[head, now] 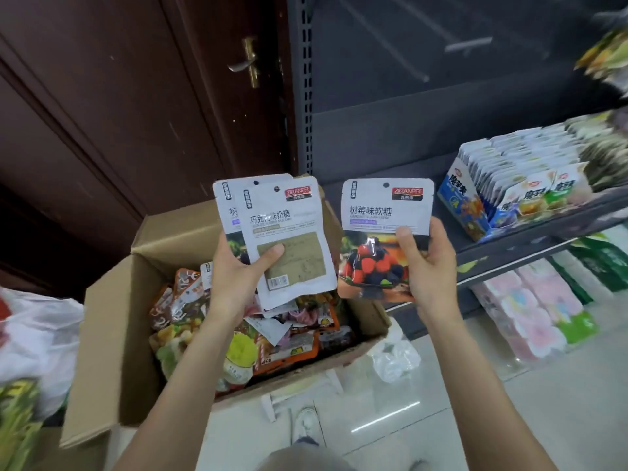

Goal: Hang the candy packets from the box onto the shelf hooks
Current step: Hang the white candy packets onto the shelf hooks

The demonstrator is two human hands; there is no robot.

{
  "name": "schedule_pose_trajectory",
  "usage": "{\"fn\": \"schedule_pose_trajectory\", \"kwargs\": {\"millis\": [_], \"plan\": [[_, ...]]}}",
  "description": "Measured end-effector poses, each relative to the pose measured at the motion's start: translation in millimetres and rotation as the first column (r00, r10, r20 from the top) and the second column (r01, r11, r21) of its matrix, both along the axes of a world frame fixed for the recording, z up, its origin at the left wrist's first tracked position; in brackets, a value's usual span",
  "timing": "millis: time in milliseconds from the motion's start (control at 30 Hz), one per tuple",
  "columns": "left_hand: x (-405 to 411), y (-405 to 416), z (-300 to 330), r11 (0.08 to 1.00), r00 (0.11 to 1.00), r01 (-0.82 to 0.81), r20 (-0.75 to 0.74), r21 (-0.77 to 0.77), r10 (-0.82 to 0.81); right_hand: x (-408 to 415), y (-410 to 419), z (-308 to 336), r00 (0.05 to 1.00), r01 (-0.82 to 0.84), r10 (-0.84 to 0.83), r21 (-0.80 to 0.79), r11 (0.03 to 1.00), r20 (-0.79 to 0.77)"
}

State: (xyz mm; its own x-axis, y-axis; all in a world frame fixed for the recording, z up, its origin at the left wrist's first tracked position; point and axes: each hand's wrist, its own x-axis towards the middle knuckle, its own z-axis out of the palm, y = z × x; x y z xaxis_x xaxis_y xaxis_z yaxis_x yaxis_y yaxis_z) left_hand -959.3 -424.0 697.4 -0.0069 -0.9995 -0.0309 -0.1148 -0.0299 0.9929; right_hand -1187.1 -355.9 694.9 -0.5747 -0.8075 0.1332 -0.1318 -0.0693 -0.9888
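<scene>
Above the box (112,334), at 12 o'clock, I hold candy.
My left hand (234,270) grips two packets (289,239); my right hand (428,263) pinches a berry packet (377,239).

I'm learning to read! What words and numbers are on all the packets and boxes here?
"ZIRANPEI" and "树莓味软糖": packet in the right hand.
"ZIRANPEI" and "巧克…味奶糖", middle character lost to glare: front packet in the left hand.
"树", the rest covered: back packet.
Fine print and barcode digits on these packets: too small.
Shelf boxes and box snacks: too blurred.
</scene>
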Motion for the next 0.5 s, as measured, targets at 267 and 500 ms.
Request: {"fn": "schedule_pose_trajectory", "kwargs": {"millis": [267, 500], "plan": [[-176, 100, 11, 0.971, 0.975, 0.218, 0.068, -0.096, -0.212, -139, 102, -3, 1.000, -0.006, 0.006, -0.101, 0.995, -0.006], [-335, 168, 27, 0.860, 0.907, 0.422, 0.156, -0.287, -0.392, -278, 177, -2, 0.980, 0.095, -0.088, 0.030, 0.995, -0.181]]}}
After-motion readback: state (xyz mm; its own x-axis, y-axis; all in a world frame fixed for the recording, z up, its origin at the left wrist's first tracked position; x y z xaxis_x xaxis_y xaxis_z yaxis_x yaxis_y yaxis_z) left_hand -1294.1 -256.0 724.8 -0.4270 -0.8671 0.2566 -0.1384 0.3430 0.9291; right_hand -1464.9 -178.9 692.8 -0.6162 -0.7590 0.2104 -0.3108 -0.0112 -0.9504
